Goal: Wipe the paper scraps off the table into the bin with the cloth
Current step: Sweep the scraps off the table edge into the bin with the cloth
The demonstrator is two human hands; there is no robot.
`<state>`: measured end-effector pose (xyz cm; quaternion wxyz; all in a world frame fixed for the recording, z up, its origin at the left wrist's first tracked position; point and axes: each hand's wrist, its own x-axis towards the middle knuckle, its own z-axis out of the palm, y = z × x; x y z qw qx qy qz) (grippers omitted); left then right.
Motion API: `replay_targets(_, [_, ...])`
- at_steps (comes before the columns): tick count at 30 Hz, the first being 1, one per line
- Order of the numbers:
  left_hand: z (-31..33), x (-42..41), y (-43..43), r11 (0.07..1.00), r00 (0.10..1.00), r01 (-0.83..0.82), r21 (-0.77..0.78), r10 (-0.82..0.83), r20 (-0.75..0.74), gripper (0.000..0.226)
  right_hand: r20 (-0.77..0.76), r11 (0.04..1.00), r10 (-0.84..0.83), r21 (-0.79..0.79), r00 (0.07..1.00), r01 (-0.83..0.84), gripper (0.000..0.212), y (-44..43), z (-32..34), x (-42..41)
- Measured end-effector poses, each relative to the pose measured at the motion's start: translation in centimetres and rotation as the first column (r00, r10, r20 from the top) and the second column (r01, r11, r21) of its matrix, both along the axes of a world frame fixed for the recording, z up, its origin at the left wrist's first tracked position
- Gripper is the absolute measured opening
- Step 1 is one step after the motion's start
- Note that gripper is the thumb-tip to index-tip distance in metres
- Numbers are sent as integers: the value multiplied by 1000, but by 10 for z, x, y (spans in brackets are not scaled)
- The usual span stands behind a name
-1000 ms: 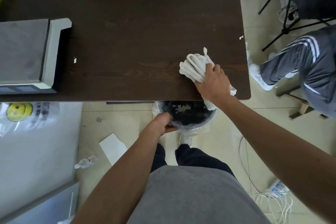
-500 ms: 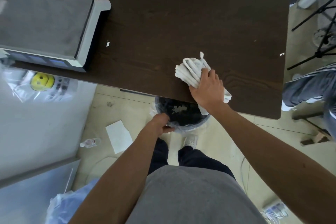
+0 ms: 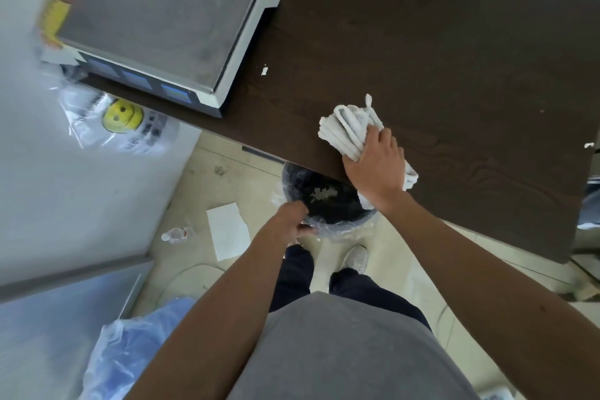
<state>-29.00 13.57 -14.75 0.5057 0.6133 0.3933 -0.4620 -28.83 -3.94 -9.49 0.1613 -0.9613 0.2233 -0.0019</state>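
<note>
My right hand presses a bunched white cloth onto the dark wooden table, close to its near edge. Just below that edge sits a black bin lined with clear plastic, with white paper scraps inside. My left hand grips the bin's near rim. One small white paper scrap lies on the table to the left of the cloth, beside the scale. Another scrap lies at the table's right edge.
A grey weighing scale stands on the table's left part. On the floor lie a white sheet, a small plastic bottle and a blue plastic bag. A white surface with a bagged yellow item is at left.
The view has swung left and tilted, so the table looks rotated. My right hand and cloth stay near the table edge above the bin. My left hand keeps its hold on the bin.
</note>
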Motion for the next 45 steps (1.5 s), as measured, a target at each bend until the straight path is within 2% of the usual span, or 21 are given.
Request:
replay_targets(11, [-14, 37, 53, 999, 999, -6, -35, 5, -48, 34, -8, 994, 107, -6, 994, -107, 61, 72, -2, 55])
replay_targets(16, [-17, 44, 80, 999, 999, -33, -42, 32, -17, 38, -43, 982, 187, -13, 981, -188, 68, 97, -3, 82])
replay_targets(26, [-18, 49, 122, 996, 996, -86, 29, 86, -13, 39, -95, 926, 377, 5, 921, -378, 70, 120, 0, 113])
replay_targets(36, [-5, 30, 104, 986, 986, -165, 18, 164, 28, 37, -27, 776, 630, 39, 776, -629, 58, 109, 0, 76])
replay_targets(40, [1, 11, 92, 979, 978, -203, 20, 202, 44, 38, -61, 722, 691, 53, 720, -689, 53, 104, 0, 45])
replay_targets(45, [-11, -9, 87, 971, 970, -238, 26, 236, 56, 39, -16, 715, 697, 94, 717, -693, 52, 87, 4, 20])
